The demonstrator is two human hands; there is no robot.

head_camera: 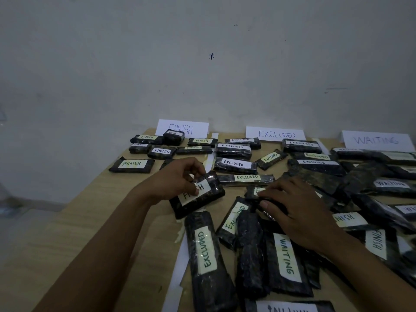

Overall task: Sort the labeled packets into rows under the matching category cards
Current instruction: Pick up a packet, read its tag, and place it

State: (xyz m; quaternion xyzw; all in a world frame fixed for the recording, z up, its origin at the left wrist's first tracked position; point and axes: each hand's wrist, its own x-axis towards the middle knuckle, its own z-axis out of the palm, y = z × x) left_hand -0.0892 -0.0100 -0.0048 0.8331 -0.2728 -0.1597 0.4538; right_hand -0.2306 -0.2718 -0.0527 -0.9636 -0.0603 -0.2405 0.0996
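Three white category cards stand at the table's far edge: FINISH (182, 128), EXCLUDED (276, 134) and WAITING (376, 140). Dark wrapped packets with white or yellow labels lie below them. My left hand (177, 180) pinches a black packet labelled FINISH (198, 195) by its upper left end, tilted, near the white tape strip. My right hand (297, 208) grips a small dark packet (273, 204) in the mixed pile; its label is hidden. Several FINISH packets (132, 164) lie in rows at the left, and EXCLUDED packets (234, 163) lie in the middle.
A white tape strip (177, 266) divides the wooden table (101, 221) into columns. An unsorted heap of packets fills the near right, including EXCLUDED (206, 248), WAITING (287, 255) and FINISH (378, 243). A grey wall rises behind the cards. The table's left edge drops off.
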